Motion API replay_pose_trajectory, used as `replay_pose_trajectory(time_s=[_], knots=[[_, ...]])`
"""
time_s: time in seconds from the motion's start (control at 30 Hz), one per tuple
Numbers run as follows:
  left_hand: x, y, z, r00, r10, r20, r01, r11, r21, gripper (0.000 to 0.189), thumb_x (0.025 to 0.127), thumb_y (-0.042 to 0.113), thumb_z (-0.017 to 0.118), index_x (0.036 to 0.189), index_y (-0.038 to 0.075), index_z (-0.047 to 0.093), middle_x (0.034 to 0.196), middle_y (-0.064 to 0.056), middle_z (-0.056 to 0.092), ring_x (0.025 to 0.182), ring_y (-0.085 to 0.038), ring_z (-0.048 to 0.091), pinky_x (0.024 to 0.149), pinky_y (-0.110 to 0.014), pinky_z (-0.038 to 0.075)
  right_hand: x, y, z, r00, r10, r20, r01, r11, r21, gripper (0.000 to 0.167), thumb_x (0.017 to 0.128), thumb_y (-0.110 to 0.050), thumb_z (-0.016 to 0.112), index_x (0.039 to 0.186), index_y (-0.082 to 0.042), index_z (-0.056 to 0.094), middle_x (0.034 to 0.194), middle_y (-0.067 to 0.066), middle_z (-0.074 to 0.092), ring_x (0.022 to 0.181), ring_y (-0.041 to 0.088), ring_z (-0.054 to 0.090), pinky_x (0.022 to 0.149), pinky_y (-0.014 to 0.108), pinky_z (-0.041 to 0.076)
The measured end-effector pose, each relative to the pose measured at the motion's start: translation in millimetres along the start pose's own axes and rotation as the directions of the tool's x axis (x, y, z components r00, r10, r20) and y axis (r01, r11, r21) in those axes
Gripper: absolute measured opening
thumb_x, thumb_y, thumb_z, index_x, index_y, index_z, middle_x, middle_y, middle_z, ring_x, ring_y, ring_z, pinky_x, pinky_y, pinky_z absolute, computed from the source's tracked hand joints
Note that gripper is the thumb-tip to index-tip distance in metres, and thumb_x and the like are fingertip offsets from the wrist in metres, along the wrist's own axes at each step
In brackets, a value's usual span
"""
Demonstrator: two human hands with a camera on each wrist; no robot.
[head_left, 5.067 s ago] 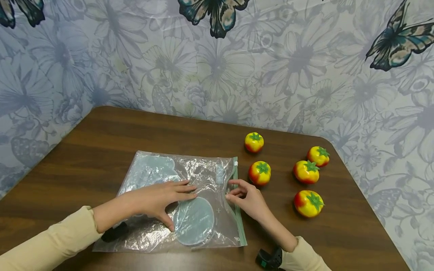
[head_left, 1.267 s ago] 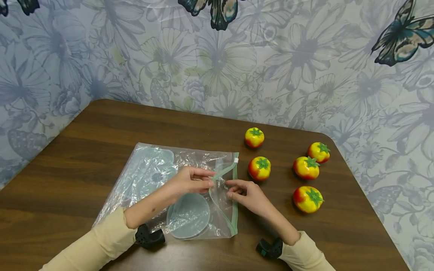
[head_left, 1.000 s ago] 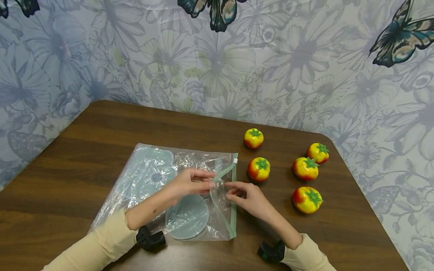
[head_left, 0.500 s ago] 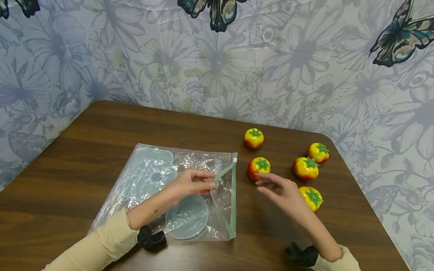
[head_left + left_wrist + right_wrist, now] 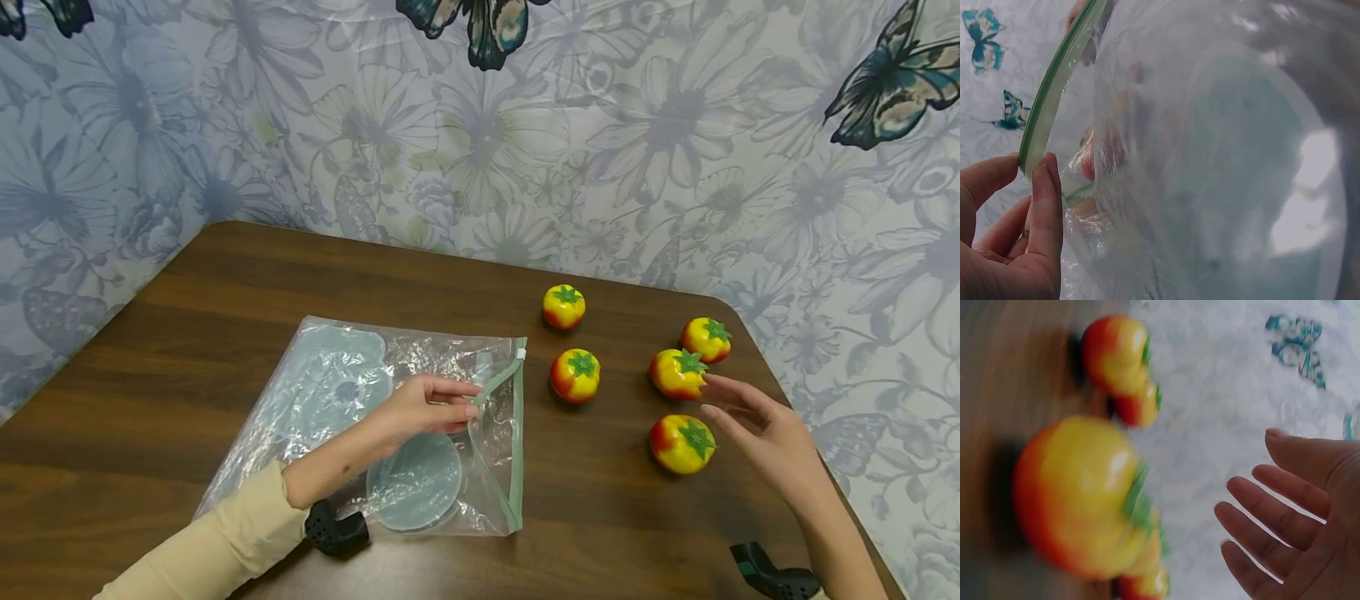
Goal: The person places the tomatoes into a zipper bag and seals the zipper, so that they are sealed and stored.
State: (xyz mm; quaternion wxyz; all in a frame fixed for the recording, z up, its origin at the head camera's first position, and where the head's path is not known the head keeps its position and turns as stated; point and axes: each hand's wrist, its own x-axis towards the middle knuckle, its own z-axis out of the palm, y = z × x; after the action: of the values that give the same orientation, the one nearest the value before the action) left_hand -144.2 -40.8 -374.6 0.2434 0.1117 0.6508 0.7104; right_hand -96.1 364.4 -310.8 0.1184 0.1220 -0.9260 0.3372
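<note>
My left hand pinches the green zip edge of a clear zip bag, lifting one side so the mouth gapes. The left wrist view shows thumb and fingers on the green strip. Inside the bag lie a pale blue round piece and a larger pale blue scalloped piece. At the right, my right hand has its fingers extended and holds nothing. It is beside the nearest toy tomato, yellow and red with a green top. Another tomato sits just past its fingertips.
More tomatoes stand on the brown table: one at the back, one near the bag's mouth, and one at the far right. A floral cloth with butterflies hangs behind the table.
The left hand moved from lying flat on the bag to pinching its zip edge, raising it. The right hand left the bag's mouth and moved right, to the tomatoes.
</note>
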Motion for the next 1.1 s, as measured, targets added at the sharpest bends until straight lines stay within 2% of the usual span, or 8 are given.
replay_pose_trajectory(time_s=[0.27, 0.43, 0.5, 0.67, 0.77, 0.93, 1.03, 1.1], knots=[[-2.9, 1.0, -2.1, 1.000, 0.018, -0.004, -0.018, 1.000, 0.013, 0.040, 0.084, 0.005, 0.069, 0.120, -0.007, 0.058, 0.093, -0.010, 0.066, 0.079, -0.017, 0.065, 0.078, -0.036, 0.054, -13.3, 31.2, -3.3, 0.989, 0.071, 0.130, -0.069, 0.997, -0.016, 0.048, 0.092, -0.014, 0.062, 0.134, 0.002, 0.046, 0.124, 0.015, 0.054, 0.102, -0.015, 0.044, 0.076, 0.006, 0.043], [-5.5, -5.5, -0.3, 1.000, 0.030, 0.004, -0.030, 0.999, 0.017, 0.039, 0.084, 0.006, 0.069, 0.120, -0.008, 0.058, 0.092, -0.010, 0.067, 0.079, -0.017, 0.065, 0.078, -0.035, 0.054, -25.8, 40.6, 1.8, 0.993, 0.035, 0.115, -0.032, 0.999, -0.027, 0.049, 0.090, -0.010, 0.064, 0.134, 0.001, 0.047, 0.123, -0.014, 0.050, 0.106, -0.014, 0.042, 0.079, 0.004, 0.040], [-5.1, -6.7, 0.7, 1.000, 0.030, 0.005, -0.030, 0.999, 0.023, 0.039, 0.084, 0.007, 0.070, 0.119, -0.008, 0.059, 0.092, -0.010, 0.067, 0.080, -0.018, 0.065, 0.077, -0.036, 0.054, -30.1, 41.1, 3.0, 0.995, 0.016, 0.095, -0.012, 0.999, -0.044, 0.050, 0.088, -0.008, 0.066, 0.133, 0.000, 0.048, 0.122, -0.016, 0.049, 0.106, -0.014, 0.041, 0.078, 0.002, 0.039], [-3.1, -3.8, 1.8, 0.999, 0.034, 0.006, -0.034, 0.999, 0.016, 0.039, 0.084, 0.008, 0.070, 0.119, -0.007, 0.059, 0.092, -0.011, 0.067, 0.081, -0.020, 0.065, 0.078, -0.037, 0.054, -31.0, 41.8, 2.5, 0.992, 0.051, 0.114, -0.043, 0.997, -0.069, 0.056, 0.088, -0.009, 0.066, 0.138, 0.001, 0.041, 0.130, 0.023, 0.043, 0.102, -0.016, 0.038, 0.074, 0.003, 0.040], [-3.0, -1.8, 1.8, 0.999, 0.038, 0.008, -0.038, 0.999, 0.003, 0.039, 0.084, 0.007, 0.070, 0.118, -0.008, 0.059, 0.091, -0.010, 0.066, 0.082, -0.020, 0.065, 0.079, -0.037, 0.054, -29.5, 44.2, 4.5, 0.984, 0.085, 0.154, -0.081, 0.996, -0.033, 0.058, 0.091, -0.010, 0.062, 0.140, 0.004, 0.034, 0.132, 0.030, 0.039, 0.100, -0.016, 0.039, 0.071, 0.007, 0.045], [-3.9, -1.8, 1.4, 0.999, 0.037, 0.010, -0.037, 0.999, 0.004, 0.038, 0.084, 0.006, 0.070, 0.118, -0.008, 0.059, 0.091, -0.010, 0.066, 0.081, -0.019, 0.065, 0.079, -0.037, 0.054, -29.8, 48.8, 9.5, 0.970, 0.115, 0.214, -0.122, 0.992, 0.021, 0.060, 0.093, -0.010, 0.060, 0.141, 0.005, 0.028, 0.134, 0.030, 0.036, 0.100, -0.015, 0.040, 0.073, 0.012, 0.047], [-4.7, -3.2, 2.0, 0.999, 0.032, 0.012, -0.032, 0.999, 0.003, 0.038, 0.084, 0.005, 0.070, 0.118, -0.008, 0.059, 0.091, -0.010, 0.066, 0.081, -0.019, 0.065, 0.079, -0.036, 0.054, -31.9, 49.7, 12.1, 0.962, 0.127, 0.242, -0.133, 0.991, 0.010, 0.063, 0.091, -0.011, 0.063, 0.142, 0.004, 0.028, 0.135, 0.029, 0.035, 0.106, 0.001, 0.048, 0.075, 0.013, 0.047], [-5.1, -3.5, 2.6, 0.999, 0.032, 0.012, -0.032, 0.999, -0.002, 0.038, 0.084, 0.005, 0.070, 0.118, -0.008, 0.059, 0.091, -0.010, 0.066, 0.081, -0.019, 0.065, 0.079, -0.036, 0.054, -32.8, 49.0, 13.5, 0.957, 0.133, 0.257, -0.139, 0.990, 0.003, 0.066, 0.089, -0.012, 0.065, 0.142, 0.003, 0.028, 0.135, 0.029, 0.035, 0.109, 0.019, 0.052, 0.076, 0.014, 0.047]])
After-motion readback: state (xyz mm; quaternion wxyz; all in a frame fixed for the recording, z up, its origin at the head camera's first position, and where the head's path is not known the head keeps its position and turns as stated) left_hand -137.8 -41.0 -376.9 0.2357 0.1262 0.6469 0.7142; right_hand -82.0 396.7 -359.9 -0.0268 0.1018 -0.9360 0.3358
